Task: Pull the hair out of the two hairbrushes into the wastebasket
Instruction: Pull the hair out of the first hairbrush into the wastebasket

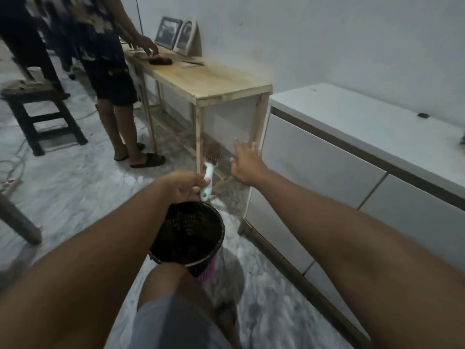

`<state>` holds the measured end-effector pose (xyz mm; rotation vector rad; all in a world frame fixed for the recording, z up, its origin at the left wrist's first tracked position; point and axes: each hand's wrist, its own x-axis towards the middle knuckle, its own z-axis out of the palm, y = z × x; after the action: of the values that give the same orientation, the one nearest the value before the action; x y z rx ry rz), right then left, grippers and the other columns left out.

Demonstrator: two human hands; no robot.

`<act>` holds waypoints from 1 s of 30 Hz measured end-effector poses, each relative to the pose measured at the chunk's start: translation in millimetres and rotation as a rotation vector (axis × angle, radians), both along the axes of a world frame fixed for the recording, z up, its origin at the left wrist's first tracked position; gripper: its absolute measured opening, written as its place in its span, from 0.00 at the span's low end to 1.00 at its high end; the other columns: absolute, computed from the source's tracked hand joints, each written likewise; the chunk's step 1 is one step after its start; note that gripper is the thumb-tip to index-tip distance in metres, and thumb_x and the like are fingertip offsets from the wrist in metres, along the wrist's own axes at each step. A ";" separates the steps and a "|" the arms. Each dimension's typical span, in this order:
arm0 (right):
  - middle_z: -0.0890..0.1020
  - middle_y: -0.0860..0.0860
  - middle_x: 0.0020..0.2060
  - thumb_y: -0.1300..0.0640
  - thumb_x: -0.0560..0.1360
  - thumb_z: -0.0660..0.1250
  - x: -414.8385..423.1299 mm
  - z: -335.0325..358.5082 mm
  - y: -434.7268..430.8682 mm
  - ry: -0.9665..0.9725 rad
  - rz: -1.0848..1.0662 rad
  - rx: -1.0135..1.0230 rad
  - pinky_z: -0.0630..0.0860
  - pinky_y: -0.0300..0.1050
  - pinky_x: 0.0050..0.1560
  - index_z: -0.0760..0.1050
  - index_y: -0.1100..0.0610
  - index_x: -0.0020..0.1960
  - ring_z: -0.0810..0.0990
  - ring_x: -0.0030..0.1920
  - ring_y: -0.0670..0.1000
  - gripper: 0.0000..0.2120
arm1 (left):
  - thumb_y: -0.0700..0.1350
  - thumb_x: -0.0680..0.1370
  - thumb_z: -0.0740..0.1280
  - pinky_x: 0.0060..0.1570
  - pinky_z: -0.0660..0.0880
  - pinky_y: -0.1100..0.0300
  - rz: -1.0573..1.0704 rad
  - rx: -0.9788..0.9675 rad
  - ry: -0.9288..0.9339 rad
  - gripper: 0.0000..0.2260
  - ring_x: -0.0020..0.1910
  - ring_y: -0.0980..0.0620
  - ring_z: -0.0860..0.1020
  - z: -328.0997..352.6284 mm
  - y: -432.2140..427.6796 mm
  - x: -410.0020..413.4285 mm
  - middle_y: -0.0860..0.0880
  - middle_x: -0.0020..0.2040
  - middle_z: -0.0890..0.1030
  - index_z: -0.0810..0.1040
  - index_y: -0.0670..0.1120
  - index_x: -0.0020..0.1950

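The hairbrush [208, 173] with the white handle is in the middle of the scene, just beyond the far rim of the wastebasket [222, 222]. Its head points away, and a tuft of brown hair [213, 148] sits in the bristles. The left hand [185, 186] holds the handle, with the fingers curled around it. The right hand [245, 162] is a little to the right of the brush head and apart from it. Its fingers are spread wide and it holds nothing. The wastebasket is black mesh and stands on the marble floor, near the person's knee.

Farther away stands a wooden table [214, 81] against the wall. On its far left part lies a dark object [160, 61], too blurred to tell what it is. Another person [105, 59] stands there with a hand over it. Two picture frames [168, 32] lean on the wall behind. A white cabinet [364, 122] is at the right, and a dark stool [37, 114] at the far left.
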<state>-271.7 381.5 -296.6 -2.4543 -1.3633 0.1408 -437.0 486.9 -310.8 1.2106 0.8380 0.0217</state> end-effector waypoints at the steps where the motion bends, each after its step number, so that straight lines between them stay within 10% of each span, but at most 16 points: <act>1: 0.55 0.61 0.79 0.51 0.83 0.54 -6.9 -9.6 4.9 0.021 0.005 -0.006 0.47 0.63 0.78 0.46 0.56 0.81 0.47 0.79 0.68 0.31 | 0.36 0.82 0.63 0.36 0.83 0.54 0.000 -0.014 -0.003 0.16 0.51 0.47 0.84 -9.4 0.2 -6.4 0.42 0.63 0.80 0.72 0.37 0.69; 13: 0.65 0.61 0.76 0.57 0.83 0.55 2.8 -69.5 -8.6 0.274 0.015 0.076 0.58 0.65 0.76 0.51 0.58 0.81 0.56 0.78 0.67 0.28 | 0.34 0.80 0.66 0.40 0.83 0.51 0.074 -0.046 0.043 0.12 0.51 0.45 0.86 -58.1 -29.9 -12.7 0.41 0.59 0.82 0.76 0.38 0.63; 20: 0.79 0.63 0.60 0.61 0.82 0.56 34.1 -99.6 -0.4 0.473 0.090 0.210 0.75 0.50 0.54 0.60 0.58 0.78 0.79 0.55 0.60 0.24 | 0.33 0.81 0.64 0.47 0.82 0.47 0.154 -0.041 0.103 0.07 0.54 0.44 0.84 -73.0 -43.0 19.9 0.43 0.60 0.82 0.78 0.40 0.57; 30: 0.75 0.63 0.67 0.58 0.79 0.60 31.7 -185.7 76.3 0.708 0.061 0.102 0.75 0.55 0.66 0.66 0.56 0.76 0.75 0.66 0.63 0.25 | 0.33 0.81 0.62 0.55 0.78 0.41 0.308 -0.164 0.189 0.11 0.55 0.43 0.82 -154.9 -24.0 9.1 0.41 0.58 0.80 0.74 0.36 0.64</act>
<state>-240.0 457.8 -482.3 -1.9751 -1.0793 0.8391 -427.9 462.9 -465.6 0.9307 1.1643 0.0881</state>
